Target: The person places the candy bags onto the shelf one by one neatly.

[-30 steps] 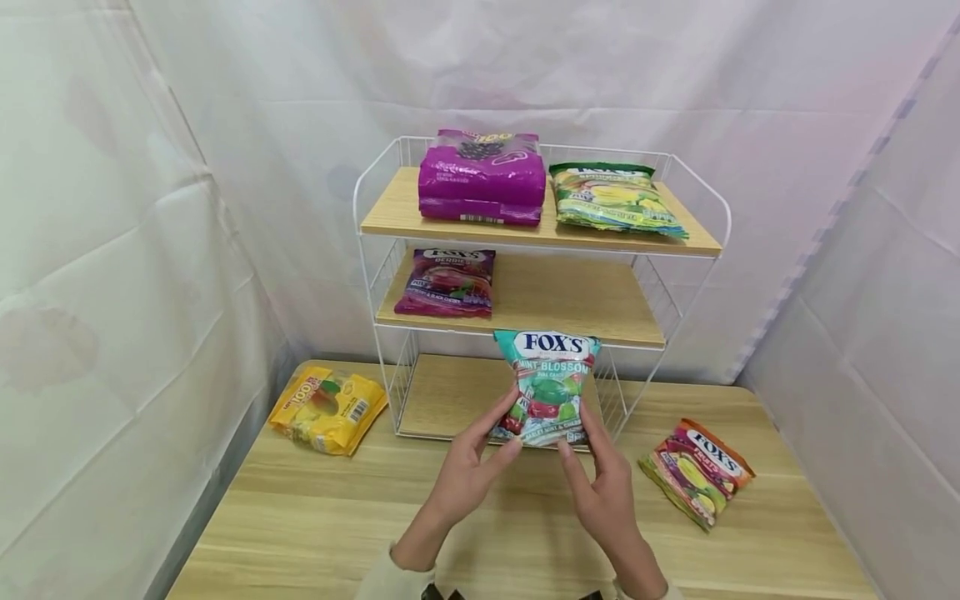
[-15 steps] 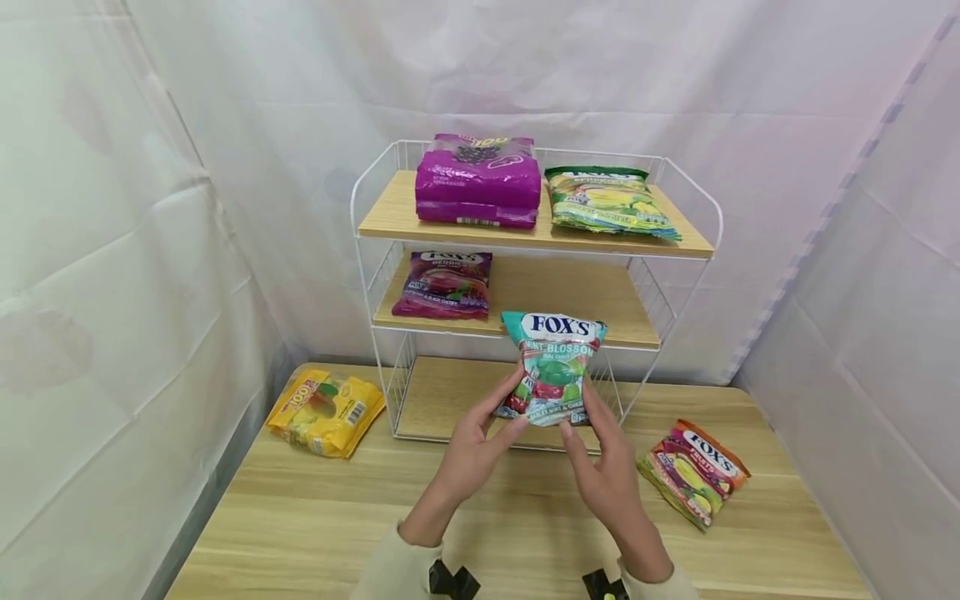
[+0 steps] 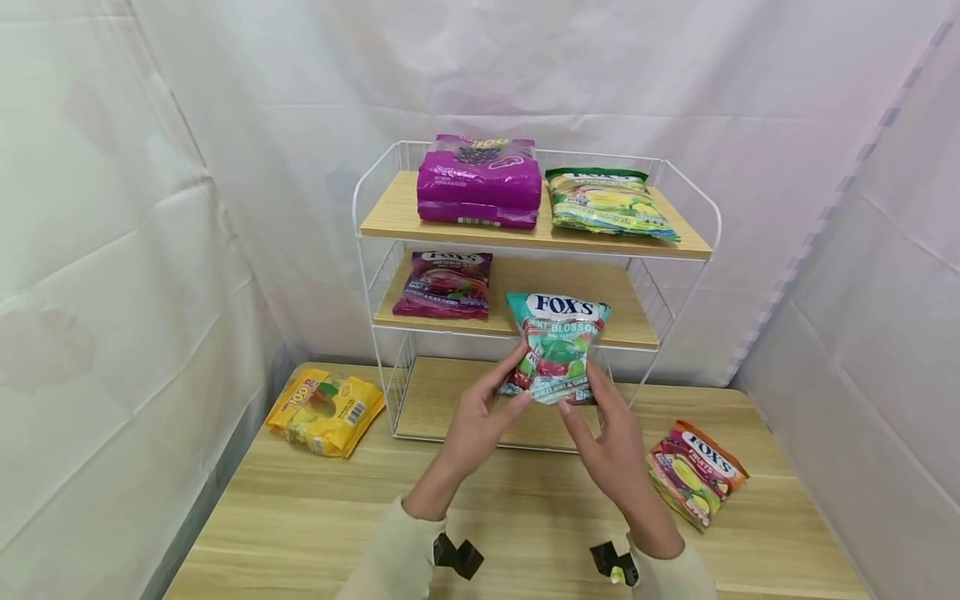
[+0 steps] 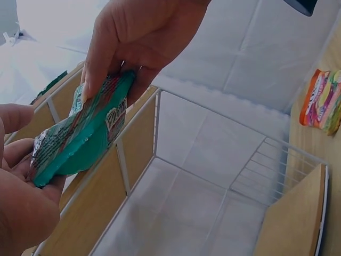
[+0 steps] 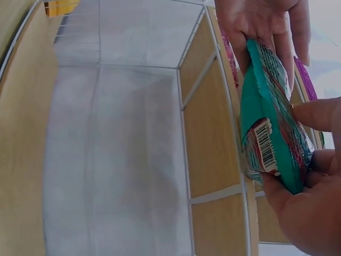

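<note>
A teal Fox's Mint Blossom candy bag [image 3: 558,350] is held up between both hands, in front of the middle shelf's right part. My left hand [image 3: 480,412] grips its lower left side, thumb at the front and fingers behind. On the lower right side, my right hand [image 3: 611,433] holds it the same way. The left wrist view shows the teal back of the bag [image 4: 85,141] between the two hands; the right wrist view shows a barcode on the bag [image 5: 269,117]. On the middle shelf's left lies a purple Fox's Berries bag [image 3: 446,285].
A white wire rack [image 3: 367,292] with three wooden shelves stands at the table's back. Its top shelf bears a purple bag [image 3: 480,183] and a green-yellow Fox's bag [image 3: 609,204]. A yellow bag [image 3: 326,412] lies left on the table [image 3: 315,525], a Fox's Fruits bag [image 3: 697,473] right.
Both hands have raised the Mint Blossom bag and carried it forward, from before the lower shelf to the middle shelf's level. The other bags have stayed put.
</note>
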Action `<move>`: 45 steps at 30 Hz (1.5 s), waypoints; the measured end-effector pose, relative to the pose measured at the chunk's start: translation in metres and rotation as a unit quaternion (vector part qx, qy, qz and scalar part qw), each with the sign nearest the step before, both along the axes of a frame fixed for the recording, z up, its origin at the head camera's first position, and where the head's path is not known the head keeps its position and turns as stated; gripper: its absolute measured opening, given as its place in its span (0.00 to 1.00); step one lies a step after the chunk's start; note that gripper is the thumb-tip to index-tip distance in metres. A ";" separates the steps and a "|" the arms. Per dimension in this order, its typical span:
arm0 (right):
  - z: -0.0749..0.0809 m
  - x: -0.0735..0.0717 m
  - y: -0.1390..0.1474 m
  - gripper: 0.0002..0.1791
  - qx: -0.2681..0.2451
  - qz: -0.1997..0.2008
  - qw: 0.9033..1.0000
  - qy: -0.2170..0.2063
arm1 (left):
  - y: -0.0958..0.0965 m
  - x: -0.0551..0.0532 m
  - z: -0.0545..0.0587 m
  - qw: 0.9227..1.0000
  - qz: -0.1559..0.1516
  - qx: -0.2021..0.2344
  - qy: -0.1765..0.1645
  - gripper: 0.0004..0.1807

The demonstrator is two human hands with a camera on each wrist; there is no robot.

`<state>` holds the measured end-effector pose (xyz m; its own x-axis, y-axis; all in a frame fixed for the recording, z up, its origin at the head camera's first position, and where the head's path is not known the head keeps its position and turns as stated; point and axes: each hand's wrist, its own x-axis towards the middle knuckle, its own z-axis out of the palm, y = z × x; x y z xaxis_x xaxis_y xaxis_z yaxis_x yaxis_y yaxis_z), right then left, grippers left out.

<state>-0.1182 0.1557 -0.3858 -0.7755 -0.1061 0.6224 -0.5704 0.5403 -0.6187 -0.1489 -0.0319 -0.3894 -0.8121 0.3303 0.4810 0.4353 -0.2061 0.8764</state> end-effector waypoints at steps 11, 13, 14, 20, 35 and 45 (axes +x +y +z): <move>0.016 -0.008 0.004 0.37 0.039 -0.035 0.999 -0.014 | 0.003 -0.010 0.018 1.000 -0.008 0.001 -0.002 0.31; 0.019 -0.009 0.004 0.37 0.038 -0.037 0.999 -0.013 | 0.003 -0.010 0.022 1.000 -0.011 0.005 -0.002 0.31; 0.020 -0.010 0.005 0.36 0.038 -0.038 0.998 -0.012 | 0.003 -0.010 0.024 1.000 -0.014 0.008 -0.003 0.31; 0.027 -0.015 0.009 0.35 0.031 -0.038 0.999 -0.020 | 0.003 -0.004 0.045 1.000 -0.026 0.018 0.000 0.31; 0.040 -0.025 0.012 0.35 0.017 -0.055 0.998 -0.041 | 0.009 -0.014 0.057 1.000 -0.016 0.008 0.012 0.31; 0.047 -0.030 0.015 0.34 0.033 -0.068 0.997 -0.024 | 0.013 -0.019 0.063 0.999 -0.014 0.016 0.024 0.31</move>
